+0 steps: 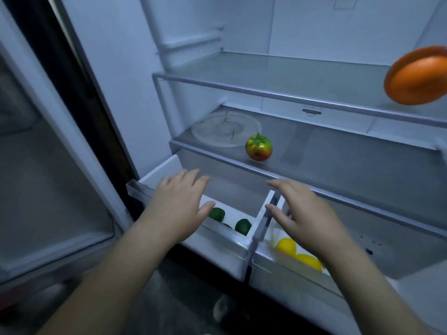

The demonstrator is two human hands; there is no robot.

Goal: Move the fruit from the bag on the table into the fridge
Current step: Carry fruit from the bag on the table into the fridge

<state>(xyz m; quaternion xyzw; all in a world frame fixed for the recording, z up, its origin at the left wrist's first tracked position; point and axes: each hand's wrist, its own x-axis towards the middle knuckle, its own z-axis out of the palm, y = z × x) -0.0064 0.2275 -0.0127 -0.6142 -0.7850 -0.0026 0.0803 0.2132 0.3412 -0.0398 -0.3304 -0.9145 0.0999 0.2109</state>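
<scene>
Your left hand (180,201) and right hand (302,213) hovered spread and empty over the crisper drawers (217,246). Limes (243,226) lay left, lemons (286,246) right. They were probably firm, light and smooth, so cup each around its middle.

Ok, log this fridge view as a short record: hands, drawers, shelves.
left hand: open, fingers spread, over the left drawer
right hand: open, over the right drawer
drawers: both pulled out
left drawer contents: green fruits
right drawer contents: lemons
lower shelf: tomato beside a clear round plate
upper right: orange plate, tilted
</scene>
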